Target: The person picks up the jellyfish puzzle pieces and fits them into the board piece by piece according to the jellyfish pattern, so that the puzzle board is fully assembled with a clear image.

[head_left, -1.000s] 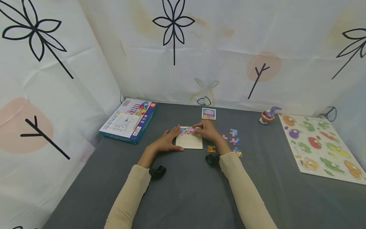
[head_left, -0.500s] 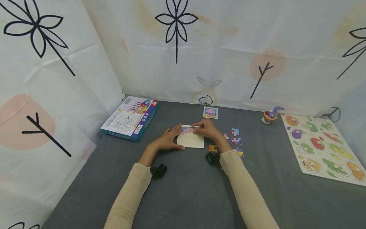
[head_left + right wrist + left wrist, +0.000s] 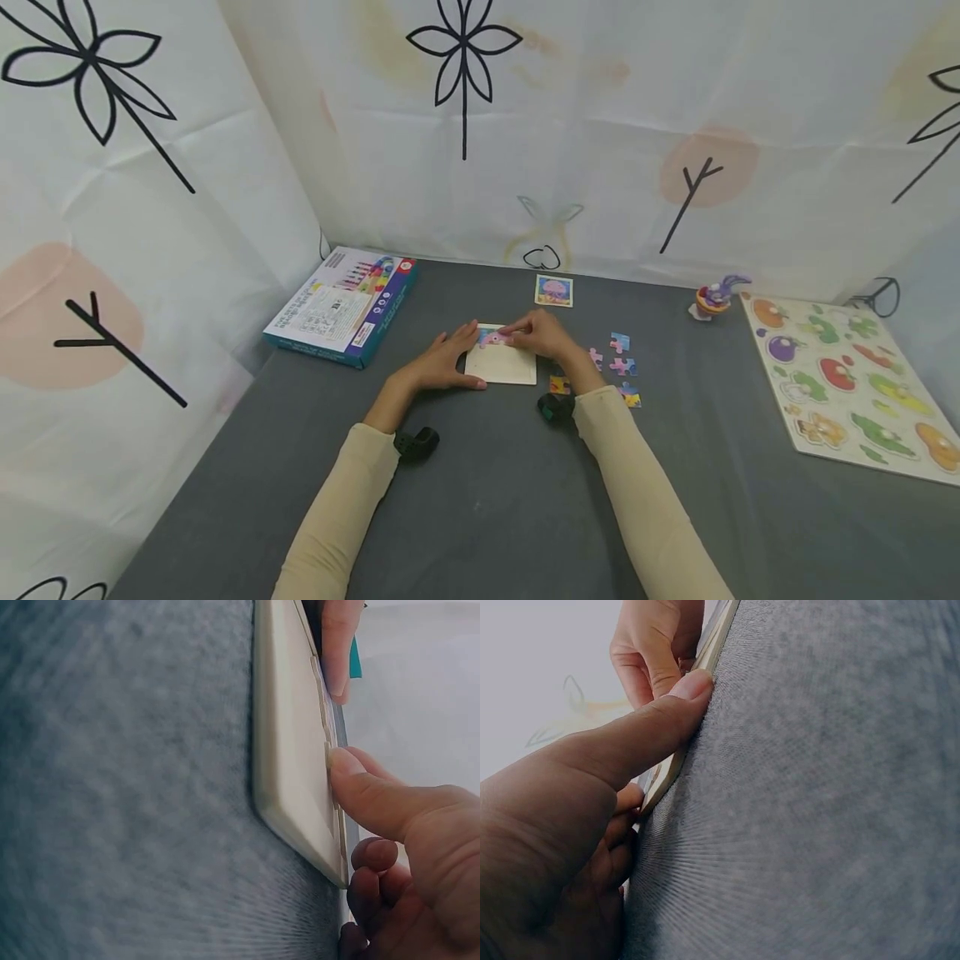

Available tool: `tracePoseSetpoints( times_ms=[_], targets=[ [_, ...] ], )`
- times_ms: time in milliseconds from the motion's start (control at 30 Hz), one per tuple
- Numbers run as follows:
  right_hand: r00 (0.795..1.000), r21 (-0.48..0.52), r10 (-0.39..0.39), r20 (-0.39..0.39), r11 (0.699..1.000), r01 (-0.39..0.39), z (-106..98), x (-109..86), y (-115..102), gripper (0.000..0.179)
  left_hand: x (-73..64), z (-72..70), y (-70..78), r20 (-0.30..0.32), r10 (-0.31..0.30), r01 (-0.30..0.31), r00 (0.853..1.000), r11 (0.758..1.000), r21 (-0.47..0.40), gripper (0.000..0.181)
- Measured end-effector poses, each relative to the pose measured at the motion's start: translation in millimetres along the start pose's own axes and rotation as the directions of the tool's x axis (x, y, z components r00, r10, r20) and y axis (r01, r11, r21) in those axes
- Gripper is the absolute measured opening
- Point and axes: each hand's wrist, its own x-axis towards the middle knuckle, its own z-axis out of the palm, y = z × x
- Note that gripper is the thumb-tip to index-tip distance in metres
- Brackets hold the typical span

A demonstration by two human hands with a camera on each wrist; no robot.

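Observation:
In the head view, a cream square puzzle board [image 3: 501, 367] lies on the grey table. My left hand [image 3: 441, 365] holds it along its left side, thumb at the near corner and fingers toward the far corner. My right hand [image 3: 547, 333] pinches a pink puzzle piece [image 3: 495, 337] against the far part of the board, next to blue and pink picture pieces. In the right wrist view the thumb [image 3: 349, 763] presses at a thin piece edge on the board. The fingers hide most of this piece.
Several loose puzzle pieces [image 3: 621, 365] lie right of the board, with a yellow piece [image 3: 559, 385] by the right wrist. A picture card [image 3: 554, 291] lies behind. A box [image 3: 341, 304] stands left; a figurine [image 3: 717, 297] and a vegetable board [image 3: 855, 383] are right.
The right fingertips have shifted slightly left along the far part of the board with the piece. The left hand keeps its place on the board. The head view has tilted a little.

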Motion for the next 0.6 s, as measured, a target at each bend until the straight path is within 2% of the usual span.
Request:
tracePoseSetpoints(
  times_ms=[167,267,433,600],
  targets=[
    [1.0,0.019,0.012,-0.021,1.0,-0.011,-4,-3.7,-2,0.025,1.4,-0.2,1.3,0.008,-0.011,0.011,1.0,1.0,0.002,0.098],
    [0.999,0.019,0.003,-0.043,1.0,-0.002,-13,-9.9,1,0.028,2.3,0.3,1.5,0.006,-0.01,0.01,1.0,1.0,0.005,0.099],
    [0.995,-0.018,-0.014,-0.1,1.0,0.012,-42,-29.1,15,0.034,4.1,0.4,4.3,-0.001,0.02,-0.02,1.0,0.999,0.04,0.097],
    [0.984,-0.075,0.025,-0.177,0.996,-0.038,-76,-57.2,38,0.036,9.9,1.5,11.9,0.018,0.045,-0.047,0.999,0.993,0.107,0.091]
  ],
)
